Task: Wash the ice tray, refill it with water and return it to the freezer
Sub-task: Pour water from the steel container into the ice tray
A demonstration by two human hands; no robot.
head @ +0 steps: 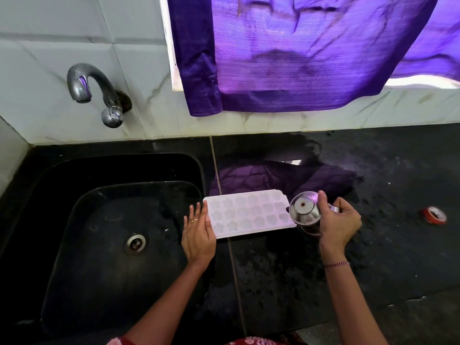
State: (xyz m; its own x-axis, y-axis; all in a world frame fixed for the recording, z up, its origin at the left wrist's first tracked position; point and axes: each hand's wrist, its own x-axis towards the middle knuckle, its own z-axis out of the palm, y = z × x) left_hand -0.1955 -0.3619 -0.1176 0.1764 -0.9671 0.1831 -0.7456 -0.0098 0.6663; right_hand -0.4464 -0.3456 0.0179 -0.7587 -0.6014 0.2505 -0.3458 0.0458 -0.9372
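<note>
A white ice tray with star and round moulds lies flat on the black counter, just right of the sink. My left hand rests flat against the tray's left end, fingers together. My right hand grips a small steel jug by its handle. The lidded jug is held at the tray's right end, its spout side over the tray's edge. I cannot tell whether water is flowing or whether the moulds hold water.
The black sink with a steel drain is at left, and a steel tap is on the tiled wall above it. A purple curtain hangs over the counter. A red tape roll lies at right. The counter looks wet.
</note>
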